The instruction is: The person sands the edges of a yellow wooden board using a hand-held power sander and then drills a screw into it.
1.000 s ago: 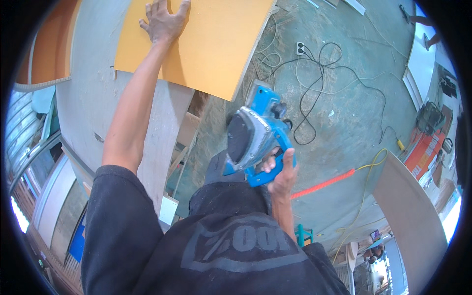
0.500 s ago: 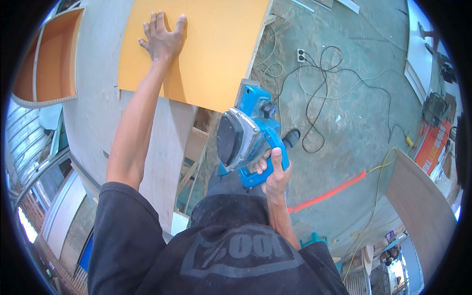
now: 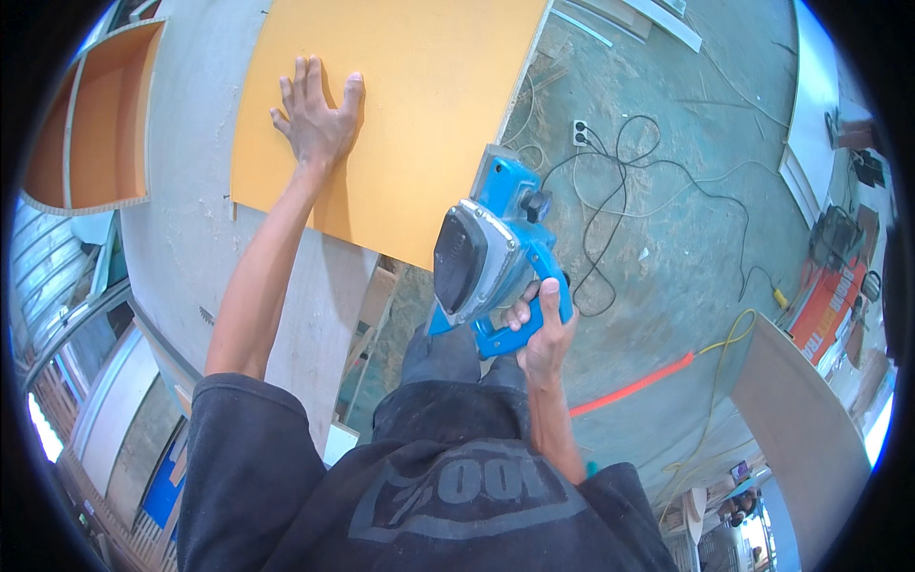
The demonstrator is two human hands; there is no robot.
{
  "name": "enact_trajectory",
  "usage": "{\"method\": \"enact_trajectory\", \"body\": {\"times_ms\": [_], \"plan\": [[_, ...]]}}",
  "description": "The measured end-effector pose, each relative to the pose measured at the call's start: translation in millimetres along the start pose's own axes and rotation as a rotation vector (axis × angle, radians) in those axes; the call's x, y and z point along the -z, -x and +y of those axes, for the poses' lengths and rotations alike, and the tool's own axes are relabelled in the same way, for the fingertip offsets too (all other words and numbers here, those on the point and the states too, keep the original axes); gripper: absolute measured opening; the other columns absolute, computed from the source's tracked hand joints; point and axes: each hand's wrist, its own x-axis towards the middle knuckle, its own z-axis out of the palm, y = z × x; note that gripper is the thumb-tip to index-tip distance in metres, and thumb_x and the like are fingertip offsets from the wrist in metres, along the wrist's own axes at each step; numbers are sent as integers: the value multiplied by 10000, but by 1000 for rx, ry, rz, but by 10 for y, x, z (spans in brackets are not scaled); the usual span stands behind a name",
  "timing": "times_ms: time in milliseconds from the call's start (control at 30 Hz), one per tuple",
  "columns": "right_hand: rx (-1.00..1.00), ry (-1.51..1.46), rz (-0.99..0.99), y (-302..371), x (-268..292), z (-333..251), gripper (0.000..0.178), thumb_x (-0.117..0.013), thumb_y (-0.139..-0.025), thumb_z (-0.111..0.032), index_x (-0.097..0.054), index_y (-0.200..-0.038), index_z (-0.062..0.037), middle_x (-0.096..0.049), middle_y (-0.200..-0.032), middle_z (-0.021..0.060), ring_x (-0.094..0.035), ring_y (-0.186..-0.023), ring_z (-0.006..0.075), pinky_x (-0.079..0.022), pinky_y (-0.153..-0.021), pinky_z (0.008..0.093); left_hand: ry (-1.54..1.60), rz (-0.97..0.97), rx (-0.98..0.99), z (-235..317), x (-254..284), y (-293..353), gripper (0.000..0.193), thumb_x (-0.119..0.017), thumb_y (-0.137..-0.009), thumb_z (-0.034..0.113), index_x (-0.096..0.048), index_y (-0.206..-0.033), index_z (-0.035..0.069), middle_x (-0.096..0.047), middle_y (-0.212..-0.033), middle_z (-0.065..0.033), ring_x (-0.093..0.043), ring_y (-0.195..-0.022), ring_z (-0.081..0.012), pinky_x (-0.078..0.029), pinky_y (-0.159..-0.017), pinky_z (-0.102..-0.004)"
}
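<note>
My left hand [image 3: 322,119] lies flat with spread fingers on a yellow-orange board [image 3: 419,114], toward its left side. The board rests on a pale worktable [image 3: 191,153] and reaches past the table's right side. My right hand [image 3: 546,334] is wrapped round the rear handle of a blue electric planer [image 3: 505,238]. The planer is tilted on its side at the board's near right corner, its dark side cover facing up and left. Its front end meets the board's right edge; whether the sole touches the edge is hidden.
A curved orange-lined cabinet piece [image 3: 110,114] stands at the far left. On the floor to the right lie a white power socket [image 3: 579,132], tangled black cable [image 3: 620,181] and an orange coiled hose [image 3: 634,383]. A brown panel [image 3: 801,429] stands at the right.
The board and my left hand appear lower in view, as the view has shifted. The planer sits slightly farther right, still in my right hand and still at the board's right edge.
</note>
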Motion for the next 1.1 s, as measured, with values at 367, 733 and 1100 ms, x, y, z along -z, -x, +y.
{"method": "enact_trajectory", "body": {"times_ms": [367,733,1100], "plan": [[76,18,-76,16,-121,-159,413,-673,-1025,-400,-592,-890,-18,-523,-648,36,-517,-577,129,-444,-529,291,-41,77,0,-315,398,635,838,-532,-970,635,-364,-1608,119,-297,-1693,-109,-187,-1576,-380,-93,-1211,-682],[121,98,-51,-889,-655,-902,469,-659,-1003,-517,-569,-874,-75,-506,-649,-8,-519,-547,122,-431,-529,279,-47,10,8,-305,397,585,842,-542,-969,625,-353,-1610,114,-282,-1698,-112,-171,-1576,-395,-82,-1197,-701],[224,115,-209,-1884,-894,-1635,458,-681,-987,-523,-566,-881,-92,-508,-677,-13,-510,-590,129,-438,-581,306,13,11,26,-285,240,401,871,-565,-936,657,-382,-1590,112,-308,-1683,-113,-177,-1576,-377,-60,-1213,-693]]}}
